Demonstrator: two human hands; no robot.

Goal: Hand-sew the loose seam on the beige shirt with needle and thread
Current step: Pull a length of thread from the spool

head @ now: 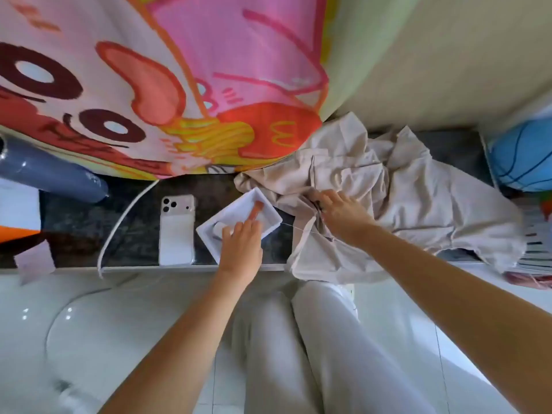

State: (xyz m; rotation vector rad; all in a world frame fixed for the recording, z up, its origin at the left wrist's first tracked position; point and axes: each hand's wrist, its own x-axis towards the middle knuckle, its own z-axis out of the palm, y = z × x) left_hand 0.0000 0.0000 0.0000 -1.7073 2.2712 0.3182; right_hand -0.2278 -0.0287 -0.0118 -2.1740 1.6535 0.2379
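The beige shirt lies crumpled on the right of a dark stone counter, and one edge hangs over the front. My right hand rests on it with fingers curled round a fold of fabric. A thin thread runs from that fold towards a white tray. An orange tool and a small white spool lie in the tray. My left hand reaches into it with straight fingers at the orange tool. I cannot make out a needle.
A white phone lies face down left of the tray, beside a white cable. A bright cartoon cloth hangs behind. A blue-grey object lies far left and a blue ball far right. My legs are below the counter edge.
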